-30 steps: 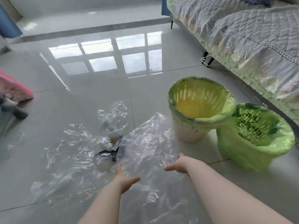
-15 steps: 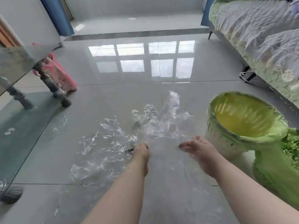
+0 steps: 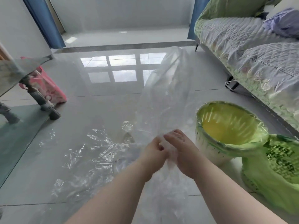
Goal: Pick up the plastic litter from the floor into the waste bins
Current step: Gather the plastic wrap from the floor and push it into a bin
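We grip the clear plastic sheet with left hand and right hand together, lifted to bunch it small. The lined waste bin sits open just beside them.

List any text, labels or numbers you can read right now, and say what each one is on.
Dark green print on the green bag lining the nearer waste bin: several characters, seen at an angle and distorted; not readable.
Pink bag by the table leg: a faint pattern, no legible words.
Yellow-green lined bin: small dark marks on its side, too small to read.
Clear plastic sheet held in both hands: no print visible.
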